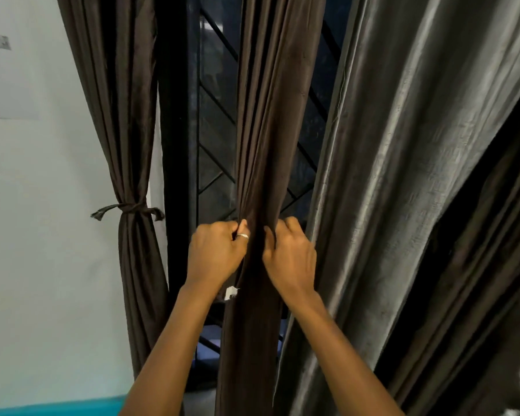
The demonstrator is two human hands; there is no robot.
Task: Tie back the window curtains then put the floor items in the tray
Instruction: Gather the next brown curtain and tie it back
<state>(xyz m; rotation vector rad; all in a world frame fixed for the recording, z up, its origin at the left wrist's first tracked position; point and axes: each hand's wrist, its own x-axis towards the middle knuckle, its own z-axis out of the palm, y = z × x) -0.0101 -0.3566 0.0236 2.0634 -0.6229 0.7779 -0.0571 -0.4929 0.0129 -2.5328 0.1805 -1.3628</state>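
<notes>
A: Curtains first, from the left. What hangs there?

B: A dark brown curtain (123, 121) against the pale wall (42, 205), already gathered at its waist by a tie of the same cloth (129, 209), its two loose ends sticking out to either side. On the wall further left there is a sheet of paper (9, 82), its print too blurred to read.

A: And beside that curtain?

B: The window (215, 130), dark, with a black frame and slanted metal bars.

A: Where are the hands?

B: Both are on the middle brown curtain (270, 115), which hangs in front of the window in a bunched column. The left hand (215, 253), wearing a silver ring (243, 236), is closed into a fist on the curtain's left edge, fabric pinched between thumb and fingers. The right hand (291, 256) is just beside it, fingers curled around the folds from the right side, closed on the cloth.

A: Is that one tied?

B: No tie shows around it. A small white tag (231, 292) shows at its left edge, just below the left wrist.

A: Further right?

B: A grey curtain (418, 145) hanging loose, touching the brown one, with more dark fabric behind it at the far right. The tray and floor items are out of view.
</notes>
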